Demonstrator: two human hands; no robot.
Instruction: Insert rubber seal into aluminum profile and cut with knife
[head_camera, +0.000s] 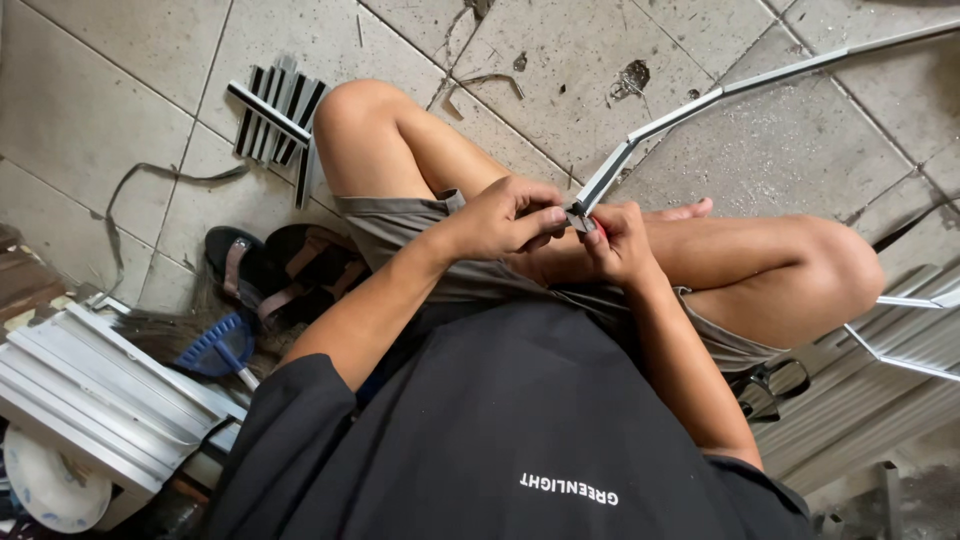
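A long thin aluminium strip (700, 105) runs from the upper right across the tiled floor down to my lap, with a bend partway along. My left hand (505, 220) pinches its near end (580, 218) between thumb and fingers. My right hand (618, 242) grips the same end from below and to the right, touching the left hand's fingertips. What sits at the very tip is hidden by my fingers. I am sitting with my bare legs folded, and both hands rest above my shins.
A bundle of short black and silver profile pieces (275, 115) lies at the upper left. Dark sandals (285, 265) and a blue brush (215, 345) lie left of my thigh. Stacked aluminium profiles (90, 390) and a white dish (50, 490) fill the lower left. More profiles (900, 345) lie at the right.
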